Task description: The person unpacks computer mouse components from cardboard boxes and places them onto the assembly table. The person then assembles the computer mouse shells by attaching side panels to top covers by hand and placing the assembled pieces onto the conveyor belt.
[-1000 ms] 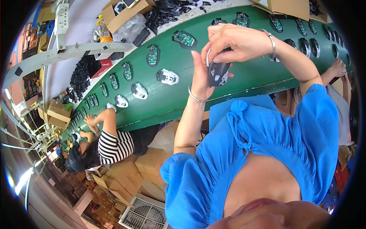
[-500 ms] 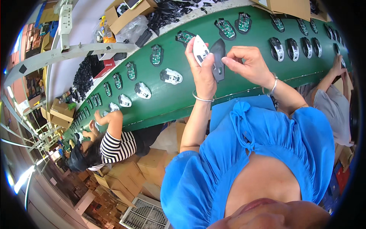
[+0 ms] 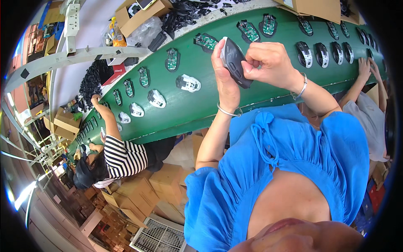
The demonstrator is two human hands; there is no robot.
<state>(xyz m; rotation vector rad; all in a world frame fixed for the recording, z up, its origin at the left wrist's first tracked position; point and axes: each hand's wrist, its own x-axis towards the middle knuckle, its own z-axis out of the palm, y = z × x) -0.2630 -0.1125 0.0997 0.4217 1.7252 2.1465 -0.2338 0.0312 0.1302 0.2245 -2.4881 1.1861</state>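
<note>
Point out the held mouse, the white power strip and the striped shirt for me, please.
Held mouse (image 3: 234, 61), head view: on its dark shell.
White power strip (image 3: 72, 20), head view: middle of its face.
Striped shirt (image 3: 125, 158), head view: on the torso.

The counter has a long green surface. Circuit-board assemblies with dark bases lie spaced in a row along its far side. White mouse shells lie nearer, at left; black-and-white mice lie side by side at right.
</note>
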